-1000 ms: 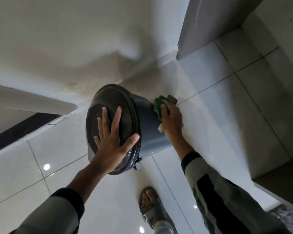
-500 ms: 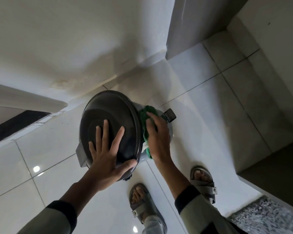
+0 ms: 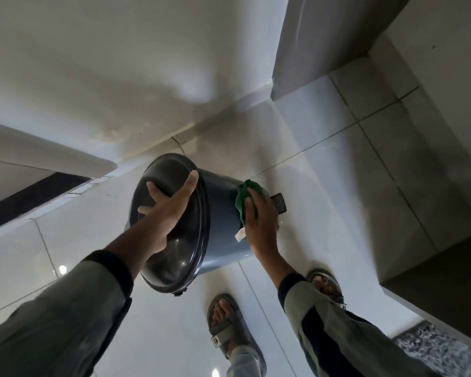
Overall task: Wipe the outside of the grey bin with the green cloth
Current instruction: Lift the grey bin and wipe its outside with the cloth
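Note:
The grey bin [image 3: 220, 227] stands tilted on the tiled floor, its dark round lid [image 3: 174, 257] facing me. My left hand [image 3: 167, 210] grips the lid's upper rim, thumb hooked over the edge and fingers spread on the lid face. My right hand [image 3: 259, 219] presses the green cloth [image 3: 242, 198] flat against the bin's right side wall, low down near the base. A small white label hangs off the cloth below my palm. The bin's black foot pedal [image 3: 279, 203] shows just past my fingers.
White glossy floor tiles [image 3: 337, 186] surround the bin. A pale wall [image 3: 120, 63] rises behind it and a grey pillar [image 3: 324, 36] at the upper right. My sandalled feet [image 3: 226, 327] stand just below the bin. A dark step [image 3: 446, 281] and speckled mat [image 3: 441, 349] lie at right.
My left hand shifted from lying flat on the lid to gripping its upper rim. The bin tipped further over, and my right hand slid the cloth down the side towards the pedal.

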